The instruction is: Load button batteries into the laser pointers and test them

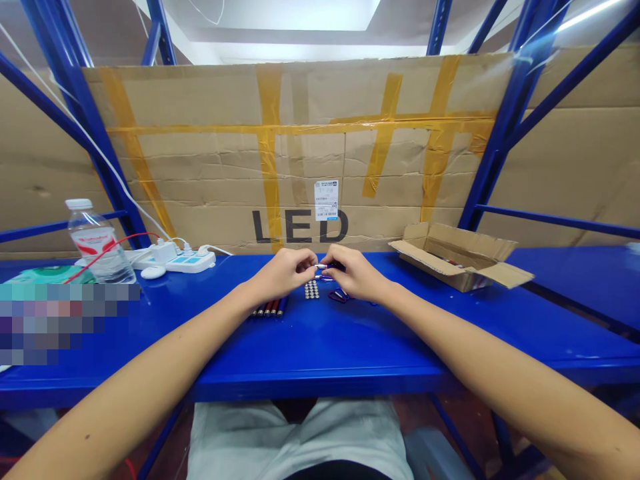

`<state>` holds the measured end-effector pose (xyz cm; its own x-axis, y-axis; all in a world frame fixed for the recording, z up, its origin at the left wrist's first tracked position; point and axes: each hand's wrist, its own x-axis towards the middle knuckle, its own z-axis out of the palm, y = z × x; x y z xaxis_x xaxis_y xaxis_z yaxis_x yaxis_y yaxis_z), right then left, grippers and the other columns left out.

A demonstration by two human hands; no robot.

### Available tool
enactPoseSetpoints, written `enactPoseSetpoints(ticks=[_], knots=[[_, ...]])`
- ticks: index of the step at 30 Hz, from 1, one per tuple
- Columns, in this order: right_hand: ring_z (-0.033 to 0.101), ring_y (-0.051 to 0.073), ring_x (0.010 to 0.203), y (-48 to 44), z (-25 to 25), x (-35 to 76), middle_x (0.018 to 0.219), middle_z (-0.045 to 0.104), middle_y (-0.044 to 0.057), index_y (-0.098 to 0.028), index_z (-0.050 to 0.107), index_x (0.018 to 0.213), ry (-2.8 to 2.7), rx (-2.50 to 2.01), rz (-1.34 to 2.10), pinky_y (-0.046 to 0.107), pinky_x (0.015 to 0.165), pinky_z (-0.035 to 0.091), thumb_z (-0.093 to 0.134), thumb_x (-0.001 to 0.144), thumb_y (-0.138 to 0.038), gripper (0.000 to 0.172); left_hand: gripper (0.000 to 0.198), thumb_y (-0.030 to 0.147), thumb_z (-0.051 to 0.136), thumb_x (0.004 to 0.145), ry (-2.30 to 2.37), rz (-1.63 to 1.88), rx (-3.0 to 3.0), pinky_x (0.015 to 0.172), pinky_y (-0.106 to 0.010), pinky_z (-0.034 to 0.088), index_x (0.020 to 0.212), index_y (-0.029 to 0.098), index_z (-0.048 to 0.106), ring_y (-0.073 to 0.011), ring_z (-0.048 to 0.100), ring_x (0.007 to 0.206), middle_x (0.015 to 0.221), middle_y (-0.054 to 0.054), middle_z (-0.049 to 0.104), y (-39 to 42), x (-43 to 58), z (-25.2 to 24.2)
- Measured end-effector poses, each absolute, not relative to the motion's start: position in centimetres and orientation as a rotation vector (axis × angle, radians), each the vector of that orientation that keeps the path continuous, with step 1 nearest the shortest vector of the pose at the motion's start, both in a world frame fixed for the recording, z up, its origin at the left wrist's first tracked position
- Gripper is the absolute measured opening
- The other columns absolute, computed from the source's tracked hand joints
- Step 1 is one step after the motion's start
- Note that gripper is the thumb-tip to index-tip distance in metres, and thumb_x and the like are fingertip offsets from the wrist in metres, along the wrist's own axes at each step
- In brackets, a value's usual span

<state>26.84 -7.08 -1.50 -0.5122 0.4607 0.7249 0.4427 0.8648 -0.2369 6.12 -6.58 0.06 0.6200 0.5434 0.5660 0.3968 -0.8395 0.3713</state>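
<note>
In front of me, above the blue table, my left hand (pixel 286 273) and my right hand (pixel 354 272) nearly meet, both with fingers pinched. Between the fingertips is a slim tube with a silver end (pixel 321 267); its dark part runs into my right hand, and my left thumb and forefinger close at the silver end. Under the hands lies a block of small round silver pieces (pixel 311 289), like button cells, in rows. Dark red and blue carabiner clips (pixel 339 296) rest below my right hand. Several red and dark tubes (pixel 270 309) lie side by side beneath my left wrist.
An opened cardboard box (pixel 435 263) stands to the right, with some slim items inside. On the left are a water bottle (pixel 100 247), a white power strip (pixel 190 261) with plugs and cables, and a green packet (pixel 47 275). A large taped cardboard sheet (pixel 210 167) closes off the back.
</note>
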Motion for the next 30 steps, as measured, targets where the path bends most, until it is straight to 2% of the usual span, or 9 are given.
enactPoseSetpoints(ticks=[8,13,16,18,20,21,24,30], knots=[[0.059,0.016,0.072,-7.29,-1.15,26.78,0.079,0.068,0.004,-0.016,0.065,0.082,-2.204,-0.787,0.263,0.030,0.068,0.044,0.059,0.083,-0.017,0.007,0.012,0.023,0.052,0.088,0.766,0.965,2.855,0.059,-0.022,0.038,0.086,0.016,0.061,-0.0097,0.048,0.058,0.065,0.002,0.058,-6.70,6.04,0.14],[0.055,0.014,0.064,-7.22,-0.94,26.90,0.068,0.064,0.000,-0.016,0.065,0.078,-2.243,-0.816,0.392,0.027,0.062,0.041,0.053,0.084,-0.016,0.013,0.013,0.021,0.050,0.088,0.730,0.918,2.918,0.061,-0.022,0.037,0.087,0.017,0.062,-0.0102,0.048,0.060,0.068,0.001,0.059,-6.77,6.14,0.24],[0.056,0.014,0.065,-7.12,-0.89,26.89,0.066,0.062,0.000,-0.017,0.061,0.073,-2.287,-0.807,0.411,0.028,0.064,0.042,0.048,0.088,-0.015,0.020,0.012,0.020,0.050,0.088,0.739,0.929,2.943,0.060,-0.023,0.036,0.087,0.017,0.062,-0.0103,0.048,0.059,0.068,0.001,0.060,-6.72,6.26,0.13],[0.058,0.016,0.071,-7.09,-0.98,26.79,0.073,0.065,0.002,-0.017,0.061,0.075,-2.269,-0.803,0.418,0.030,0.069,0.044,0.047,0.089,-0.017,0.019,0.012,0.019,0.051,0.088,0.754,0.942,2.944,0.060,-0.023,0.037,0.088,0.016,0.062,-0.0104,0.049,0.059,0.069,0.001,0.061,-6.65,6.28,0.06],[0.059,0.017,0.078,-7.07,-1.18,26.66,0.083,0.066,0.004,-0.017,0.060,0.083,-2.214,-0.795,0.421,0.032,0.073,0.045,0.054,0.086,-0.021,0.007,0.012,0.020,0.051,0.088,0.761,0.946,2.922,0.061,-0.023,0.037,0.090,0.016,0.063,-0.0105,0.050,0.060,0.070,0.000,0.061,-6.59,6.25,0.05],[0.059,0.017,0.081,-7.05,-1.31,26.61,0.086,0.066,0.004,-0.018,0.058,0.087,-2.180,-0.792,0.423,0.032,0.074,0.046,0.060,0.082,-0.022,0.006,0.012,0.020,0.052,0.088,0.760,0.949,2.908,0.061,-0.023,0.037,0.090,0.016,0.063,-0.0104,0.050,0.060,0.070,0.000,0.061,-6.57,6.23,0.08],[0.056,0.016,0.077,-6.93,-1.65,26.52,0.084,0.061,0.001,-0.019,0.052,0.088,-2.105,-0.794,0.435,0.031,0.070,0.046,0.068,0.073,-0.020,0.022,0.011,0.019,0.052,0.088,0.745,0.968,2.880,0.060,-0.023,0.037,0.088,0.016,0.062,-0.0099,0.049,0.059,0.068,0.001,0.060,-6.55,6.24,0.19],[0.053,0.015,0.073,-7.09,-1.50,26.54,0.077,0.056,0.001,-0.018,0.051,0.077,-2.045,-0.754,0.408,0.030,0.067,0.043,0.066,0.075,-0.018,0.015,0.011,0.021,0.052,0.088,0.740,0.982,2.865,0.059,-0.022,0.036,0.087,0.015,0.061,-0.0092,0.047,0.059,0.067,0.003,0.057,-6.86,6.19,0.25]])
